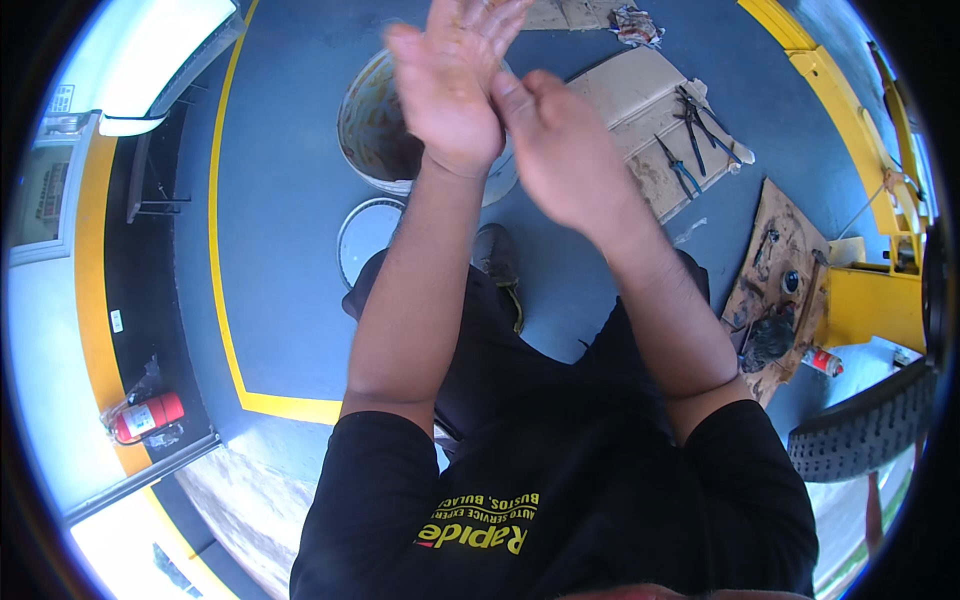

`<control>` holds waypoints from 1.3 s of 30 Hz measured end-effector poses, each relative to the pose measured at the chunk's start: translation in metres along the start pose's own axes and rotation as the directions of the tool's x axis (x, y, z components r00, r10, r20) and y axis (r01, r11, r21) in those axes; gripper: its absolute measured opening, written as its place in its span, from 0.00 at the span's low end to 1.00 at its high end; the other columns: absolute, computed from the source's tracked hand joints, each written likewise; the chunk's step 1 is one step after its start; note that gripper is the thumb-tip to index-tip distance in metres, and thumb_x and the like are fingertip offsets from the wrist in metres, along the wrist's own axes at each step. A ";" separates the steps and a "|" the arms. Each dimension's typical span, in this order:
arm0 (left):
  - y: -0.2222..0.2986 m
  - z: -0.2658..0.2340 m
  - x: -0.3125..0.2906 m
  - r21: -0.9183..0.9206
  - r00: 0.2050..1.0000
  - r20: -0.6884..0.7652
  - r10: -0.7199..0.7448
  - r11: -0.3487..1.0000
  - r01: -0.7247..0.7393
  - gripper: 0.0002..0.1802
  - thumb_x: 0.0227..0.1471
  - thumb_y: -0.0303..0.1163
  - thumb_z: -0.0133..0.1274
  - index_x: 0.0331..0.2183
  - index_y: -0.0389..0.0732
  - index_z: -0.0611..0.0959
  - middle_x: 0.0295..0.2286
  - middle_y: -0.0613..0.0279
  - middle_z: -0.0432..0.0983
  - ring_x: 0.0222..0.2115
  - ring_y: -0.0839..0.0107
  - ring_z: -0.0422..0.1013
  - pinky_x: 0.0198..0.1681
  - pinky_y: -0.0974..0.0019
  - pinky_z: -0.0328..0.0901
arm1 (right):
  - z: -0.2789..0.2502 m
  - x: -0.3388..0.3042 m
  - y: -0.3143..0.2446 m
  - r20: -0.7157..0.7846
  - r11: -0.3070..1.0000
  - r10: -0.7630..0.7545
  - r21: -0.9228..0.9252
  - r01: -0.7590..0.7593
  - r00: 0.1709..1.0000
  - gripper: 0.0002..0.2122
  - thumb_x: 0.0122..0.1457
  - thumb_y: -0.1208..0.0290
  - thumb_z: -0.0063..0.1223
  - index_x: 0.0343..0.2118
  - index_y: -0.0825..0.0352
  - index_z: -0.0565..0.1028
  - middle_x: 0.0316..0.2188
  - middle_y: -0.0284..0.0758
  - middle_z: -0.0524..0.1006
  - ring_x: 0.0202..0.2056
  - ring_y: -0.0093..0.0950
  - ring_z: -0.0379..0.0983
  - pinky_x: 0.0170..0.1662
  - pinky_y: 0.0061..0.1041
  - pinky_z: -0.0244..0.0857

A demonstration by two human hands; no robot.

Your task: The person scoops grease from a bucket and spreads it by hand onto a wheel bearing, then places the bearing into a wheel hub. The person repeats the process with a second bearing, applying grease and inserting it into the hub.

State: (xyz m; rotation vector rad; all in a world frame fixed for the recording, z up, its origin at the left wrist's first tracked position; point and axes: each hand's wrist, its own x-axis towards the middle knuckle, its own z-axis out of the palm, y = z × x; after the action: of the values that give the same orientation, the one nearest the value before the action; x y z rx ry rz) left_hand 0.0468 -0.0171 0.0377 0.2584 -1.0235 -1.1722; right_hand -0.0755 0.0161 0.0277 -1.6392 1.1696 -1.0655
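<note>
My left hand (455, 85) is raised with its palm up and its fingers spread. Yellowish-brown smears mark the palm and fingers. Against the heel of that palm rests the thumb of my right hand (560, 140). The right hand's fingers are curled in, partly hidden and slightly blurred, so anything inside them cannot be made out. Below and behind my left hand stands an open white drum (352, 135) with brown stains inside. A round pale lid or container (362, 240) lies nearer, beside my left forearm.
Flattened cardboard (625, 90) holds black pliers (692, 125) and blue-handled pliers (678, 167). Beyond it sits a crumpled rag (637, 27). Right: greasy cardboard (745, 290) with parts, a spray can (823, 361), a tire (865, 425), a yellow metal frame (875, 308). Left: a fire extinguisher (150, 417).
</note>
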 end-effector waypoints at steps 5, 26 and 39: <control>-0.010 -0.026 0.004 0.048 0.991 0.095 0.097 0.994 -0.102 0.58 0.61 0.76 0.22 0.64 0.29 0.64 0.62 0.34 0.64 0.64 0.45 0.60 0.69 0.51 0.50 | -0.011 0.000 0.000 0.124 0.967 0.141 0.196 -0.163 0.982 0.24 0.72 0.54 0.41 0.34 0.76 0.74 0.25 0.54 0.77 0.32 0.56 0.76 0.39 0.46 0.69; -0.003 -0.016 -0.004 0.001 0.998 0.047 0.030 1.000 -0.030 0.60 0.58 0.79 0.21 0.68 0.34 0.58 0.66 0.36 0.56 0.68 0.48 0.52 0.71 0.53 0.42 | 0.007 0.005 -0.001 0.013 0.983 -0.135 -0.126 0.136 0.991 0.23 0.69 0.55 0.46 0.32 0.76 0.76 0.27 0.53 0.78 0.31 0.50 0.78 0.36 0.43 0.69; -0.018 -0.035 -0.003 -0.045 0.997 0.064 0.041 0.998 -0.038 0.62 0.58 0.79 0.22 0.68 0.30 0.57 0.67 0.37 0.54 0.68 0.48 0.52 0.71 0.54 0.44 | -0.009 0.022 -0.002 -0.027 0.987 -0.154 0.043 0.155 0.988 0.24 0.70 0.54 0.45 0.34 0.78 0.76 0.26 0.53 0.79 0.34 0.50 0.79 0.40 0.43 0.71</control>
State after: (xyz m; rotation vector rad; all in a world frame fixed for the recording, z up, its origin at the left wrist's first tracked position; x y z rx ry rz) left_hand 0.0620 -0.0331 0.0050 0.1660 -1.0539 -1.1722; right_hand -0.0794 -0.0057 0.0364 -1.7082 1.0387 -1.2031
